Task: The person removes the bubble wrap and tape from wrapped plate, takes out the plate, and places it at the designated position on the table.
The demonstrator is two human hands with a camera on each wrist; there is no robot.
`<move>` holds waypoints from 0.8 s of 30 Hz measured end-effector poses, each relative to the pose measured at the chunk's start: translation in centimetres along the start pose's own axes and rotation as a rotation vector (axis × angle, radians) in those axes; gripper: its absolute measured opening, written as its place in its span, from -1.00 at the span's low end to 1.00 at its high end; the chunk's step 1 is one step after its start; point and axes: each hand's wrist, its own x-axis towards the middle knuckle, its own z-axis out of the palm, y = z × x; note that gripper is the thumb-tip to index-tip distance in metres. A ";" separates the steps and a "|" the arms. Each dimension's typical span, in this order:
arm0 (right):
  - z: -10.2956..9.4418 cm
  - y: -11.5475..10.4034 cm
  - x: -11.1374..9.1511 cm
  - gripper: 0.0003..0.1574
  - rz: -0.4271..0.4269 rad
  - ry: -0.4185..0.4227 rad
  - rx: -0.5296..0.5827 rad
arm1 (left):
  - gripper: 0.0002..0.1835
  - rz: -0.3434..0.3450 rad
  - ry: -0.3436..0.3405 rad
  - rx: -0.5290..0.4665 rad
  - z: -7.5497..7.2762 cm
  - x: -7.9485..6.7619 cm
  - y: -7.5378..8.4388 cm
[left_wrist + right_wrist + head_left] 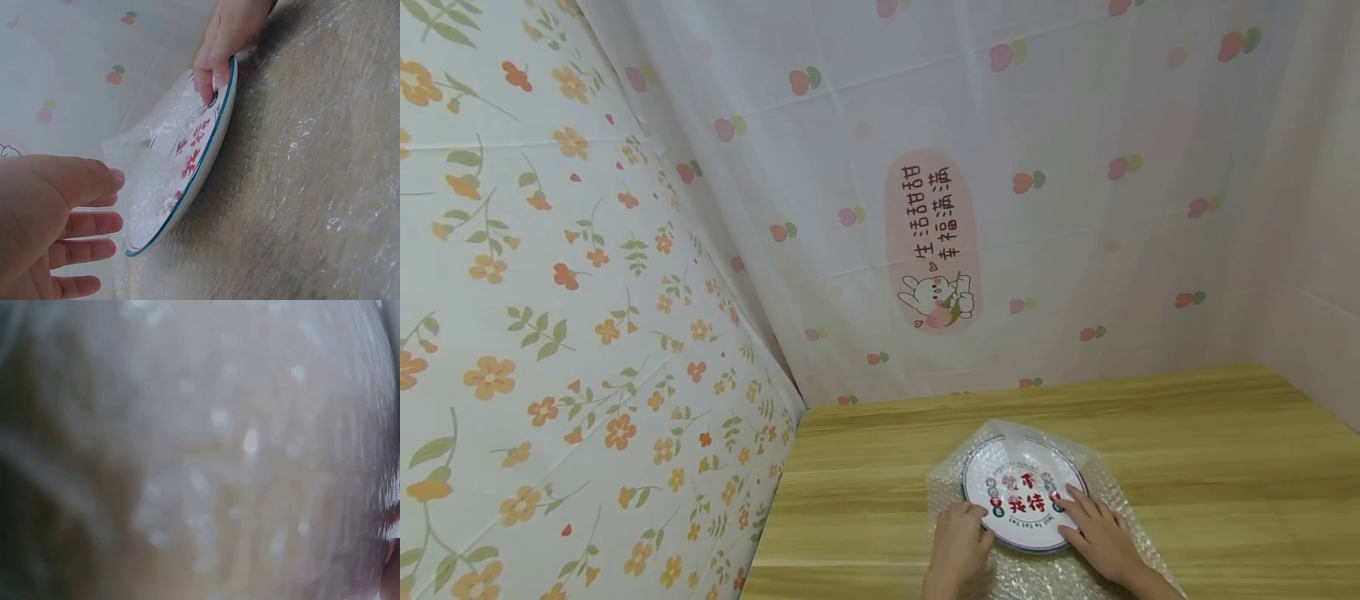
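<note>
A round white plate (1024, 492) with a dark blue-green rim and red lettering lies on a sheet of bubble wrap (1138, 533). A flap of the wrap covers the plate's far part. My left hand (958, 537) is at the plate's left edge; in the left wrist view its fingers (87, 250) are extended and spread beside the wrap. On the plate's right side rests my right hand (1103, 535), fingertips on its face near the rim. Blurred bubble wrap (237, 444) fills most of the right wrist view, hiding nearly all of that hand.
The wood-grain table (850, 483) extends to both sides of the wrap. Behind it hangs a pale curtain (820, 275) with a rabbit print and fruit pattern. A flower-patterned cloth (587, 333) borders the left side, and another pale cloth (1322, 250) hangs at the right.
</note>
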 end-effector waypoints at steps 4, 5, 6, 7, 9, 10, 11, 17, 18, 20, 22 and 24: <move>0.1 0.0 0.0 -0.46 -0.003 0.009 -0.001 | -0.82 0.005 0.003 0.018 0.2 0.0 0.0; 0.1 0.0 -0.1 -0.46 -0.008 0.014 -0.002 | -0.82 0.007 0.007 0.021 0.2 0.0 0.0; 0.1 0.0 -0.1 -0.46 -0.010 0.018 -0.001 | -0.82 0.011 0.012 0.024 0.2 0.0 0.0; 0.2 0.0 -0.1 -0.46 -0.012 0.019 0.001 | -0.82 0.015 0.017 0.025 0.3 0.0 0.0; 0.2 0.1 -0.1 -0.46 -0.014 0.022 0.001 | -0.82 0.021 0.026 0.029 0.3 0.0 0.0; 0.2 0.1 -0.2 -0.46 -0.013 0.021 0.002 | -0.81 0.025 0.029 0.031 0.3 0.0 0.0; 0.3 0.1 -0.2 -0.46 -0.013 0.024 0.002 | -0.81 0.028 0.030 0.034 0.3 0.0 0.1; 0.3 0.2 -0.1 -0.47 -0.016 0.040 -0.004 | -0.82 0.040 0.040 0.054 0.4 0.0 0.1; 0.3 0.2 -0.1 -0.47 -0.016 0.040 -0.003 | -0.82 0.042 0.041 0.056 0.4 0.0 0.1; 0.3 0.2 -0.1 -0.47 -0.017 0.042 -0.002 | -0.82 0.045 0.042 0.059 0.5 0.0 0.1; 0.3 0.1 -0.2 -0.48 -0.018 0.044 -0.004 | -0.82 0.051 0.043 0.065 0.5 0.0 0.1; 0.3 0.1 -0.2 -0.48 -0.018 0.043 -0.004 | -0.83 0.060 0.043 0.069 0.6 0.0 0.1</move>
